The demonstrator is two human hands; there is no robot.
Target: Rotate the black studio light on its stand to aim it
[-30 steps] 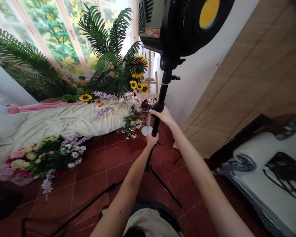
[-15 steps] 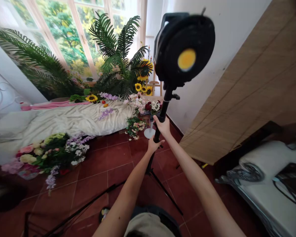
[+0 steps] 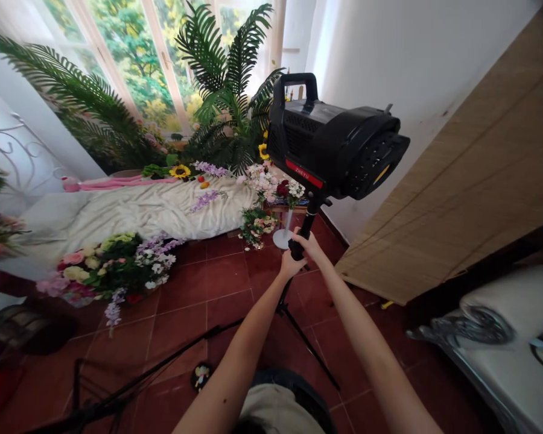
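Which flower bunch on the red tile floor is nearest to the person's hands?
The small pink-and-white bunch beside the white stand base is nearest the left hand and right hand on the black pole. The large bunch lies much farther left.

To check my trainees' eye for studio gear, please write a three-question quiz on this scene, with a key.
1. Multiple choice: What are the left hand and right hand gripping?
A) the black stand pole
B) a sunflower stem
C) a fold of white sheet

2. True or false: The right hand is higher on the pole than the left hand.

3. Fill in the blank: The black studio light has a carrying ____ on top.

Key: 1. A; 2. True; 3. handle
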